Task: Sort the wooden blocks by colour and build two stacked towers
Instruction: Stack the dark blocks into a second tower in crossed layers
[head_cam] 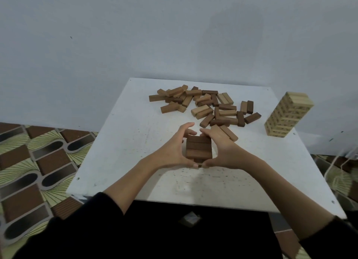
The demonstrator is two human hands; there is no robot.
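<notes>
Both hands cup the dark tower point(198, 149) near the table point(120, 142) front edge. Left hand point(172, 148) and right hand point(222, 150) curl round its sides, thumbs meeting at the near base; each grip is narrow, squaring the layers. It's only a few layers tall so far. Loose pile point(205, 105) lies just behind the dark tower, approx. mixed dark and light blocks. Light tower point(286, 115) stands well to its right, leaning a bit. Blocks look stiff, light, smooth-faced, so prob. slide easily; best pinched by the long sides, w/ gentle pressure.
</notes>
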